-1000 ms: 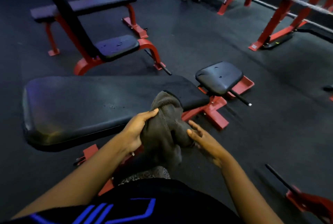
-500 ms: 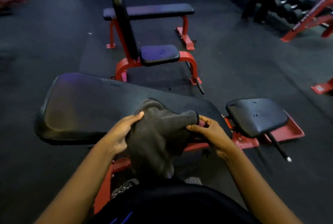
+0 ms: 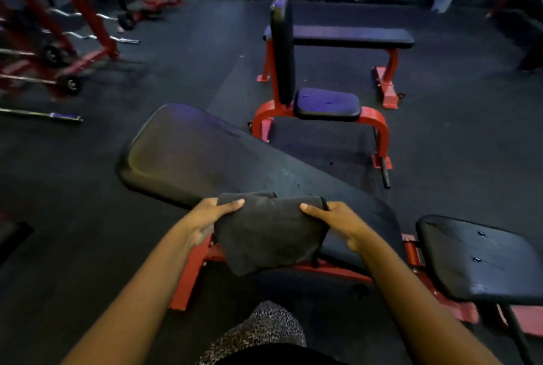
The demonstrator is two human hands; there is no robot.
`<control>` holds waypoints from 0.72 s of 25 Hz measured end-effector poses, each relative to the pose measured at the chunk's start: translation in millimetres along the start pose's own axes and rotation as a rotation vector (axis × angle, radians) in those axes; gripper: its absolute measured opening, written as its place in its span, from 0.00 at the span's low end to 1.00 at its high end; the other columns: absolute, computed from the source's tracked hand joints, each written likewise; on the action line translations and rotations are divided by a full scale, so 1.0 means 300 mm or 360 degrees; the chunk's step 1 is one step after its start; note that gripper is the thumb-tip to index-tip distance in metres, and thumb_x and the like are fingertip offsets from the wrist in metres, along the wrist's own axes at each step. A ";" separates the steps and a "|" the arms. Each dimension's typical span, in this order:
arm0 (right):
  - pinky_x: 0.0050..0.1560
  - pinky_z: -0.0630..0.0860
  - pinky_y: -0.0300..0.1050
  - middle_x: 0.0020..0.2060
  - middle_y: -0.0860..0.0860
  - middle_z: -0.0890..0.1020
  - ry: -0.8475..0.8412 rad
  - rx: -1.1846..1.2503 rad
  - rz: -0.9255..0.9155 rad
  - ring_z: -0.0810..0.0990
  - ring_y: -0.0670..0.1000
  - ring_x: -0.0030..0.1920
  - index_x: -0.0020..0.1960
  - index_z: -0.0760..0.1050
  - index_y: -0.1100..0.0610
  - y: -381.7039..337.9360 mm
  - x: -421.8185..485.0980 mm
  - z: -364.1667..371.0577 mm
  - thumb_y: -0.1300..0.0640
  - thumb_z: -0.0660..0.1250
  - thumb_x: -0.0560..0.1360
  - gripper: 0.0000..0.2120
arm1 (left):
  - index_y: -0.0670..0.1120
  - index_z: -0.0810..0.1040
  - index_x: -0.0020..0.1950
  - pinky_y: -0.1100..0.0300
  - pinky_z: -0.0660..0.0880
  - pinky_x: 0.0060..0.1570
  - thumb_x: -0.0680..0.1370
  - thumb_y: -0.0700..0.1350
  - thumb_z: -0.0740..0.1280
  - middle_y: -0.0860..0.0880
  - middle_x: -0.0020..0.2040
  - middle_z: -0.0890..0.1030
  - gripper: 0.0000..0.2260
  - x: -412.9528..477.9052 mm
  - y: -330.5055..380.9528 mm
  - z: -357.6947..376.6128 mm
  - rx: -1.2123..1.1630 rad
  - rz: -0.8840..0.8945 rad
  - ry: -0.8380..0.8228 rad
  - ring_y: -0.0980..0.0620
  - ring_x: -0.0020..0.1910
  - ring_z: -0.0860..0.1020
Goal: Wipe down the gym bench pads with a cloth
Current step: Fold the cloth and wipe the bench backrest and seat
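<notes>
Bench pad (image 3: 205,156) — cloth (image 3: 270,232) across its edge.

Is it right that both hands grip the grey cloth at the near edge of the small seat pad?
No. The left hand and right hand grip the grey cloth at the near edge of the long back pad; the seat pad sits apart to the right, as the head view shows.

Matt, fuzzy dark cloth (image 3: 270,232); smooth, faintly glossy vinyl-like bench pad (image 3: 205,156) on a red painted metal frame (image 3: 188,276).
</notes>
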State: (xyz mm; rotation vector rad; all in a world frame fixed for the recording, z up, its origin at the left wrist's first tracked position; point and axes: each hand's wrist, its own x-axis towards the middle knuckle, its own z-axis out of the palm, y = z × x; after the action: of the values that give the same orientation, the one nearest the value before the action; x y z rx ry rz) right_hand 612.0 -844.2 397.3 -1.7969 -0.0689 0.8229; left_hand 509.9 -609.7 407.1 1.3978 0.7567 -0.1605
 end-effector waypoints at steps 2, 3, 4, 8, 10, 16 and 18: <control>0.37 0.78 0.35 0.41 0.51 0.83 0.0016 -0.0086 0.0014 0.80 0.45 0.40 0.45 0.80 0.59 -0.033 -0.004 -0.032 0.49 0.73 0.69 0.14 | 0.41 0.80 0.46 0.67 0.78 0.36 0.71 0.44 0.73 0.46 0.40 0.84 0.07 -0.036 0.026 -0.009 0.0171 0.0093 0.0194 0.56 0.37 0.82; 0.40 0.80 0.38 0.41 0.52 0.84 -0.0009 -0.0126 0.0001 0.81 0.46 0.41 0.45 0.81 0.59 -0.043 -0.007 -0.040 0.50 0.74 0.68 0.13 | 0.41 0.81 0.44 0.64 0.78 0.37 0.70 0.46 0.74 0.48 0.38 0.83 0.10 -0.050 0.027 -0.011 0.0302 0.0132 0.0330 0.54 0.38 0.81; 0.42 0.80 0.38 0.43 0.53 0.84 -0.0072 -0.0152 -0.0039 0.81 0.46 0.42 0.47 0.81 0.60 -0.045 -0.015 -0.042 0.52 0.75 0.67 0.14 | 0.41 0.82 0.44 0.59 0.79 0.41 0.68 0.50 0.76 0.48 0.39 0.83 0.13 -0.056 0.008 -0.018 0.0456 0.0164 0.0468 0.52 0.41 0.81; 0.51 0.79 0.45 0.44 0.51 0.84 -0.0153 -0.0658 -0.0389 0.82 0.47 0.45 0.48 0.81 0.57 -0.050 -0.057 -0.024 0.55 0.77 0.65 0.14 | 0.40 0.79 0.53 0.47 0.76 0.52 0.70 0.61 0.70 0.42 0.52 0.80 0.25 -0.119 -0.109 -0.029 0.1178 -0.0053 0.0796 0.43 0.52 0.78; 0.51 0.76 0.45 0.44 0.51 0.82 -0.0047 -0.0935 -0.0670 0.80 0.48 0.44 0.40 0.80 0.57 -0.084 -0.066 0.001 0.51 0.78 0.63 0.12 | 0.44 0.71 0.65 0.44 0.71 0.61 0.73 0.62 0.64 0.41 0.63 0.73 0.28 -0.147 -0.152 -0.009 0.1396 0.0046 0.0879 0.40 0.61 0.73; 0.52 0.72 0.34 0.50 0.45 0.78 -0.0389 -0.0844 -0.1026 0.77 0.42 0.50 0.42 0.81 0.52 -0.199 -0.062 0.092 0.51 0.75 0.66 0.08 | 0.51 0.70 0.66 0.64 0.70 0.57 0.73 0.54 0.68 0.54 0.58 0.77 0.23 -0.205 -0.128 0.228 0.0722 0.0766 0.0228 0.58 0.59 0.73; 0.52 0.71 0.34 0.48 0.44 0.78 -0.0270 -0.0735 -0.0985 0.76 0.39 0.48 0.44 0.81 0.50 -0.231 -0.033 0.095 0.50 0.74 0.68 0.07 | 0.49 0.76 0.61 0.58 0.75 0.56 0.75 0.50 0.67 0.51 0.54 0.81 0.15 -0.177 -0.102 0.240 0.0438 0.0749 0.0376 0.54 0.55 0.78</control>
State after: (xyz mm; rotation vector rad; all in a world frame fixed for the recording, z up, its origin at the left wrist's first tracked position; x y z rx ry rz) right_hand 611.9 -798.1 457.1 -1.9547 -0.9423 0.5248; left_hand 481.0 -699.7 410.6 1.8419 0.5913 0.2825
